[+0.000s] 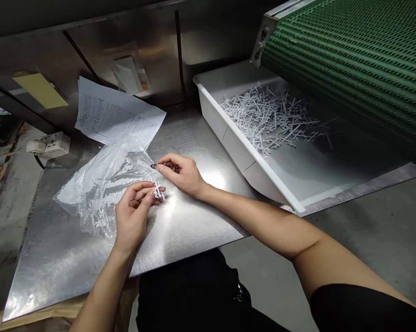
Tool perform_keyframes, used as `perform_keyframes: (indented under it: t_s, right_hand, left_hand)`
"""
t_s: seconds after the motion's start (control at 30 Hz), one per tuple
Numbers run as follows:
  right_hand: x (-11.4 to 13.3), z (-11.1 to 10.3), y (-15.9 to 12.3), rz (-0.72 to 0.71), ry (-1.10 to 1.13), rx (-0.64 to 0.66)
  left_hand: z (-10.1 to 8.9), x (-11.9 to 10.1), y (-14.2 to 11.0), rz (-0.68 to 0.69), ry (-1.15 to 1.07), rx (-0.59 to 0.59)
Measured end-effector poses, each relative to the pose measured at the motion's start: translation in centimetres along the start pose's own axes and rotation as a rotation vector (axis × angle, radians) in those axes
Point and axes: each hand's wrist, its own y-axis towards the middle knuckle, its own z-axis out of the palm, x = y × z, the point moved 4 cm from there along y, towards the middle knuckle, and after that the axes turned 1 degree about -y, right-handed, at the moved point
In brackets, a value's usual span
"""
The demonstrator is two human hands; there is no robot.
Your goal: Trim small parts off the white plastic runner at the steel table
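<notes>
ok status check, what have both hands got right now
Left hand pinching a small white plastic sprue piece. Right hand pinching a tiny dark part at the clear plastic bag. Nothing between them.

Bare forearms, black short sleeve (367, 306) (right arm), dark trousers (190, 295).

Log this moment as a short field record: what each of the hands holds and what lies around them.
left hand: pinches a small white plastic sprue piece
right hand: pinches a tiny dark part at the clear plastic bag
surface: shiny sheet-metal table
right of hands: white plastic tray with white plastic sprues, under green ribbed conveyor belt
behind bag: printed paper sheets
</notes>
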Motion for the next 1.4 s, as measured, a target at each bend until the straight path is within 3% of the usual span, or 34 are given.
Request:
perform_keyframes:
  t_s: [0.37, 0.87, 1.2, 1.4]
  right_hand:
    - [0.7, -0.2, -0.4, -0.055, -0.048, -0.006]
    - [2.6, 0.6, -1.7, -0.093, -0.013, 0.081]
    - [2.5, 0.6, -1.7, -0.028, -0.008, 0.082]
    - [1.9, 0.3, -1.5, 0.000, -0.019, 0.060]
  left_hand:
    - [-0.3, 1.1, 0.5, 0.072, -0.223, -0.178]
    - [0.2, 0.4, -0.1, 0.114, -0.221, -0.166]
    - [0.5, 0.7, -0.3, 0.095, -0.189, -0.142]
    - [0.2, 1.0, -0.4, 0.085, -0.178, -0.189]
